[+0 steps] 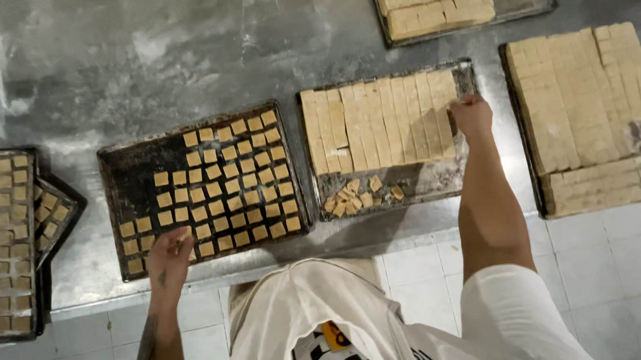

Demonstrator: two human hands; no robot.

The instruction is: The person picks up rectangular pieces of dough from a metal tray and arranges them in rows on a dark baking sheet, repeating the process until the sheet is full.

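My left hand (169,257) rests at the near edge of a dark baking tray (129,177), fingers curled on a small tan square piece among rows of spaced square pieces (227,180). My right hand (470,116) reaches to the right end of a middle tray (436,178), fingers pinching a piece at the edge of the cut dough strips (379,123). Loose cut pieces (353,194) lie in front of the strips on that tray.
A tray with a large scored dough slab (580,97) sits at the right. Another tray of cut dough (439,5) lies at the far edge. Stacked trays of squares (6,244) stand at the left. All rest on a floury metal table (185,56).
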